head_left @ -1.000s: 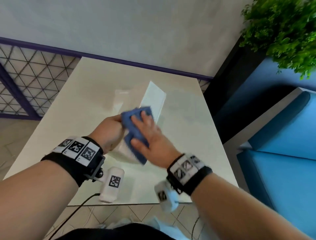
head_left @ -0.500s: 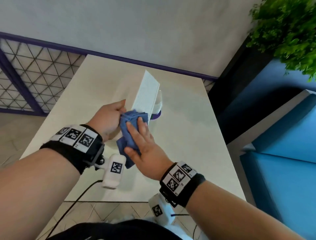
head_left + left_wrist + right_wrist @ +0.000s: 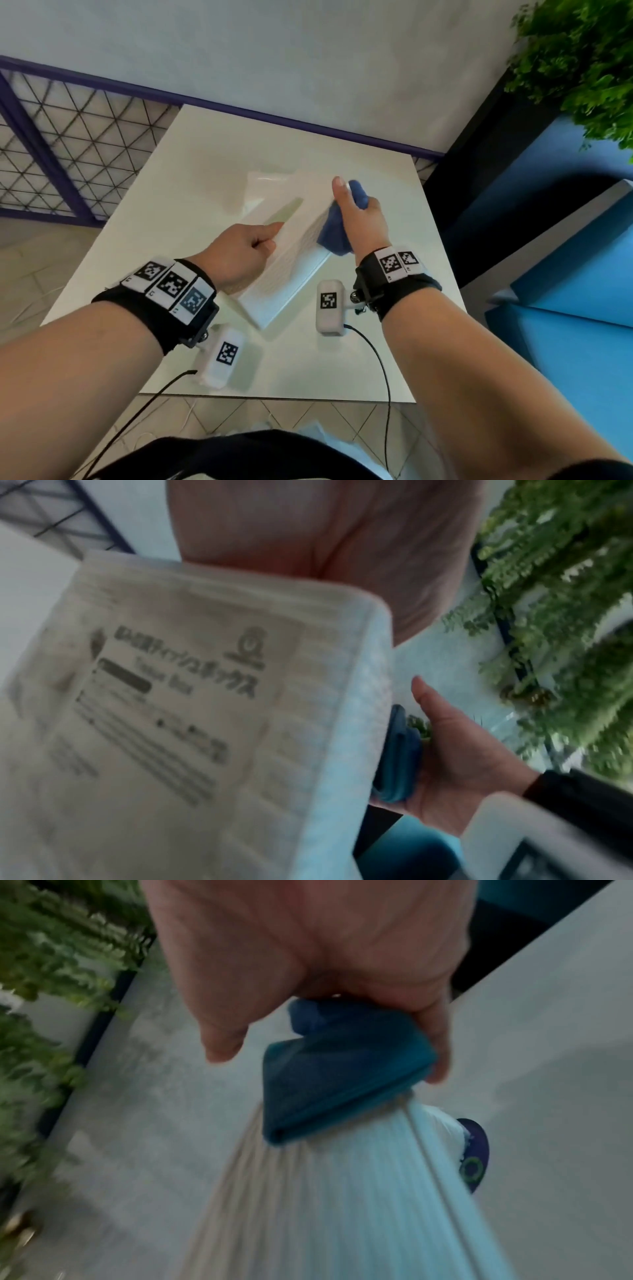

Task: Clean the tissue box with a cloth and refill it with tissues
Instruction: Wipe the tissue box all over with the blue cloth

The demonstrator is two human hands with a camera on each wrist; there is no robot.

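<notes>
A white ribbed tissue box (image 3: 294, 260) is tilted over the white table (image 3: 308, 363), slot face up. My left hand (image 3: 246, 246) grips its near left edge, fingers curled under, and the left wrist view shows the box's labelled underside (image 3: 171, 696). My right hand (image 3: 363, 219) holds a folded blue cloth (image 3: 334, 229) against the box's right side, thumb straight up. The right wrist view shows the cloth (image 3: 335, 1083) pressed on the ribbed wall (image 3: 325, 1204). A wrapped tissue pack with a purple end (image 3: 474, 1158) lies behind the box.
A green plant (image 3: 582, 68) hangs over the right back corner. Blue seating (image 3: 565, 274) runs along the table's right side. A purple lattice railing (image 3: 68, 144) stands to the left. Cables trail from both wrist cameras over the table's near edge.
The box went from standing on edge to tilted with its slot face up. My right hand slid the cloth from the near end to the far right side. My left hand shifted its grip.
</notes>
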